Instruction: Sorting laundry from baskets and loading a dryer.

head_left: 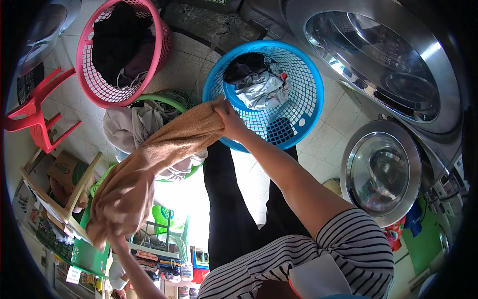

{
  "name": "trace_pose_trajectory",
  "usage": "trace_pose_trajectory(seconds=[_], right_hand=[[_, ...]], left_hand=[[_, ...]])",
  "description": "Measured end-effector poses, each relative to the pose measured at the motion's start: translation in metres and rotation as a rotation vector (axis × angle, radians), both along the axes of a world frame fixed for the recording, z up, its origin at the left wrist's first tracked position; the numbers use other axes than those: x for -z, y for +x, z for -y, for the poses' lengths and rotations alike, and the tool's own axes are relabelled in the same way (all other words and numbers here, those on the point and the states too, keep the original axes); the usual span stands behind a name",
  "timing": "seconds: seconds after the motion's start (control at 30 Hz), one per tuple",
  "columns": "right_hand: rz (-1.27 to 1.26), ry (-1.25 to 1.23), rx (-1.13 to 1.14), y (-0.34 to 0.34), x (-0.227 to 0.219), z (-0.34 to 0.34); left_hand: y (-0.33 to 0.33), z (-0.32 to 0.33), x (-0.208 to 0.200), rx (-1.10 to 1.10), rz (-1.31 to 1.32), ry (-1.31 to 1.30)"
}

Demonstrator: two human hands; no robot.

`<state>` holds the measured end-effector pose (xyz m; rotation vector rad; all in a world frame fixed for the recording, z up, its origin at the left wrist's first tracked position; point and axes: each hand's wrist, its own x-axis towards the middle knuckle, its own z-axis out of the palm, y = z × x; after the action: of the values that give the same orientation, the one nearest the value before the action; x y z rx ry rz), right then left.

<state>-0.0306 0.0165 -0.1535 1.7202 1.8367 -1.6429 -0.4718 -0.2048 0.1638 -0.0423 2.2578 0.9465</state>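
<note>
A brown towel [164, 137] is stretched between my two hands, above the laundry baskets. My right hand [230, 119] is closed on its upper end, beside the near left rim of the blue basket [211, 82]. At the lower left, my left hand [118, 240] grips the towel's other end, its fingers mostly covered by the cloth and blurred. Behind the towel stands a green basket [174, 99] heaped with grey and pale clothes [130, 124]. Inside the blue basket lie silvery-white and black garments [264, 89].
A pink basket [160, 55] of dark clothes stands far left, near a red plastic chair [37, 107]. Round glass-doored machines [381, 172] line the right side. A wooden shelf [55, 199] and a cardboard box [67, 169] are at left; a green chair [181, 236] stands lower down.
</note>
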Motion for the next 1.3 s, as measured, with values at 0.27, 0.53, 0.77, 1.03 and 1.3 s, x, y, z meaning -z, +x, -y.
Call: trace_pose_trajectory(seconds=[0.27,0.53,0.77,1.03,1.3], right_hand=[[-0.578,-0.057,0.005,-0.079,-0.092,0.045],[-0.871,-0.436,0.485,-0.075,-0.037,0.017],[0.638,0.116,-0.099,0.078,0.151,-0.065],[0.104,0.234,-0.018,0.059,0.132,0.004],[0.096,0.364,0.136,0.126,0.061,0.021]], left_hand=[[0.091,-0.091,0.210,1.346,-0.332,-0.424],[0.074,-0.124,0.346,1.253,-0.366,-0.937],[0.065,-0.153,0.372,0.970,-0.433,-0.875],[0.084,-0.124,0.331,1.055,-0.828,-0.719],[0.304,-0.136,0.246,0.787,-0.207,0.241]])
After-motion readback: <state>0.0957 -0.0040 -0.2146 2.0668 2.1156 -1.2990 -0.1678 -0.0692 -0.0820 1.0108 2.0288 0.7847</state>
